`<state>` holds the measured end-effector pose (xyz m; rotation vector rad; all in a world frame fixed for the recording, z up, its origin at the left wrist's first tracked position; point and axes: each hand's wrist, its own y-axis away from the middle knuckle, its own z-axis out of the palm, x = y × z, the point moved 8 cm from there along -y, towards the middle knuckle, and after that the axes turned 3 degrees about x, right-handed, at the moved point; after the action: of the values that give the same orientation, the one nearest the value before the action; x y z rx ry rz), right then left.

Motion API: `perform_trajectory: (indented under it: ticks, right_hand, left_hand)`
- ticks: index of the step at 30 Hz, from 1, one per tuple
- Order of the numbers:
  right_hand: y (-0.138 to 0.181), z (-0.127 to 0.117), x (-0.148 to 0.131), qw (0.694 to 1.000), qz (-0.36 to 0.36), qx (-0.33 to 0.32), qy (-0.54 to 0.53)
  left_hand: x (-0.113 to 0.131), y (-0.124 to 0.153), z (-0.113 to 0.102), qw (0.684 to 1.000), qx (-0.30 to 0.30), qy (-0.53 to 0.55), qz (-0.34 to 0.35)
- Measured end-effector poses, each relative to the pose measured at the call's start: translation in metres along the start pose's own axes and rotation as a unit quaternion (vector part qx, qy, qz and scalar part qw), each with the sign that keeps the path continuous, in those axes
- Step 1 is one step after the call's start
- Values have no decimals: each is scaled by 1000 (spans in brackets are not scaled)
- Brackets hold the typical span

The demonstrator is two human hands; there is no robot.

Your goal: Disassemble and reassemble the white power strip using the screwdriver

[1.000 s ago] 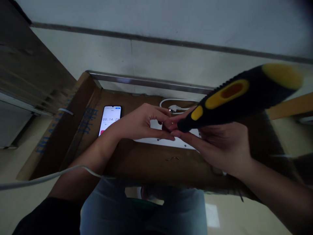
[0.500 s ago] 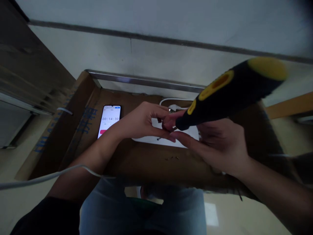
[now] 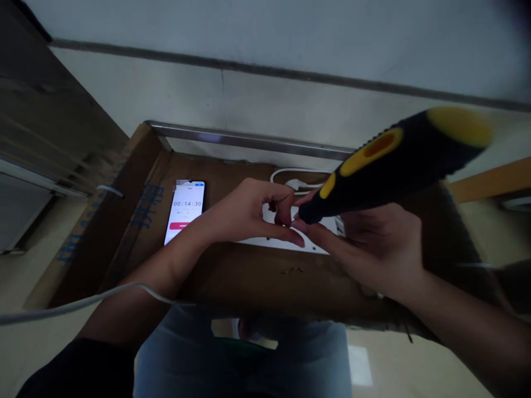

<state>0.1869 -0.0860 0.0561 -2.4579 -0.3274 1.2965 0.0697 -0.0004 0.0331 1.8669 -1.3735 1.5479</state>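
Observation:
A screwdriver [image 3: 381, 166] with a thick black and yellow handle slants up to the right, its butt close to the camera. My right hand [image 3: 377, 237] grips it near the front of the handle, thumb and fingers around the collar. Against its lower end, the finger and thumb of my left hand [image 3: 257, 213] are bent together; a tiny shiny bit shows there, too small to name. Beneath both hands lies a flat white plastic housing [image 3: 286, 244] with small dark holes, partly covered by my fingers. Several small screws [image 3: 292, 270] lie on the cardboard nearer to me.
A phone [image 3: 185, 213] showing a timer lies left of my left forearm. Behind the housing are a white plug [image 3: 295, 183] and its looped cable. The cardboard surface [image 3: 240, 282] has a raised left side [image 3: 120, 204] and a metal rail [image 3: 249, 139] at the back.
The screwdriver and my right hand have shifted slightly right. The metal shaft that stuck out below my left fingers no longer shows there, and more of the housing's front edge is visible.

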Motion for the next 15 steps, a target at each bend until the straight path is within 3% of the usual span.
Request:
perform_trajectory:
  ticks: [8,15]
  right_hand:
    - [-6,-3,-17,996,-63,4,70]
    - [-3,-2,-13,999,-35,-1,27]
  left_hand:
    - [18,0,-1,995,-74,24,55]
    - [8,0,-6,998,-57,5,31]
